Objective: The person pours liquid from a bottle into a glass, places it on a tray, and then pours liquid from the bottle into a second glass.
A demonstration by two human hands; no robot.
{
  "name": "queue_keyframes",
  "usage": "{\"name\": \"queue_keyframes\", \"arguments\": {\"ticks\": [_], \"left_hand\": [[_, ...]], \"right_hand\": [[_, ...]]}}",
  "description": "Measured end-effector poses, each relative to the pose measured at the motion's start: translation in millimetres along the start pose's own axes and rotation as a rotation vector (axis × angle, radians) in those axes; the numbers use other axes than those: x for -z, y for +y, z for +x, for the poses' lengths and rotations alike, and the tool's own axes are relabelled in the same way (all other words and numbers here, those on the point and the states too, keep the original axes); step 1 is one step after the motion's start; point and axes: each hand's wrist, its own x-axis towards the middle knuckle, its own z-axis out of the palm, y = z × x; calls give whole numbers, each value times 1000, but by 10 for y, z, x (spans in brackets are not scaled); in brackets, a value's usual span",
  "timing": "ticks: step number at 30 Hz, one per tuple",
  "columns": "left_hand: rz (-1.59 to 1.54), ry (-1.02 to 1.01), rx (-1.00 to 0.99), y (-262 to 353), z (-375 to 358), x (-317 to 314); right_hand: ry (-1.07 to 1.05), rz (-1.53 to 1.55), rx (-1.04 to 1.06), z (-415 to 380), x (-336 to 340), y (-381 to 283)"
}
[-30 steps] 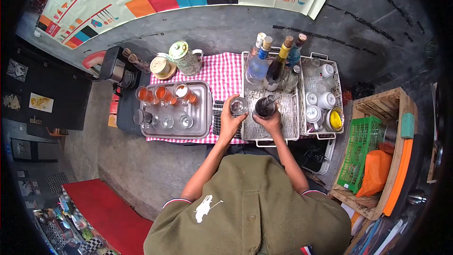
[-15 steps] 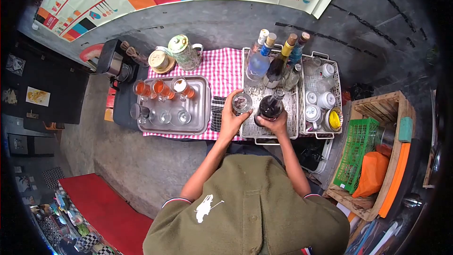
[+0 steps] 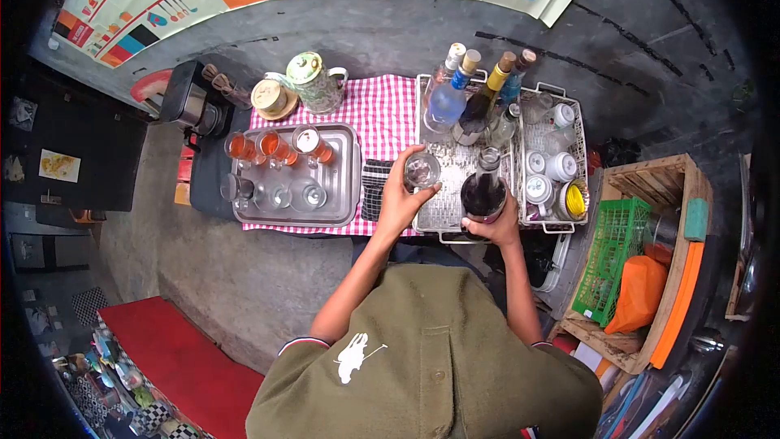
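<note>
My left hand (image 3: 398, 202) is wrapped round a small clear glass (image 3: 422, 169), held over the left part of a white wire rack (image 3: 443, 236). Whether the glass contains anything is hard to make out. In my right hand (image 3: 502, 223) is a dark glass bottle (image 3: 483, 193), gripped low on its body, its neck pointing away from me. Bottle and glass are apart. Behind them in the rack stand several bottles, among them a blue one (image 3: 445, 107) and a dark one with a yellow neck band (image 3: 475, 118).
To the left, a metal tray (image 3: 355, 162) bears glasses of amber drink (image 3: 280, 149) and clear glasses (image 3: 310, 195). Behind it stands a patterned pitcher (image 3: 318, 89). A second rack (image 3: 581, 154) with mugs (image 3: 538, 189) is on the right, beside a wooden crate (image 3: 700, 191).
My right hand has moved right and a little towards me with the dark bottle, widening the gap to the glass. My left hand and the glass have shifted slightly.
</note>
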Motion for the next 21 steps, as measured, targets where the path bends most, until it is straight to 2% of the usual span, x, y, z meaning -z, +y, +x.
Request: {"name": "queue_keyframes", "arguments": {"ticks": [9,21], "left_hand": [[-44,-67,28,-24,7,-81],[-90,-6,20,-126,9,-106]], "right_hand": [[-121,-118,-67,-203,39,0],[-239,-164,-123,-275,9,82]]}}
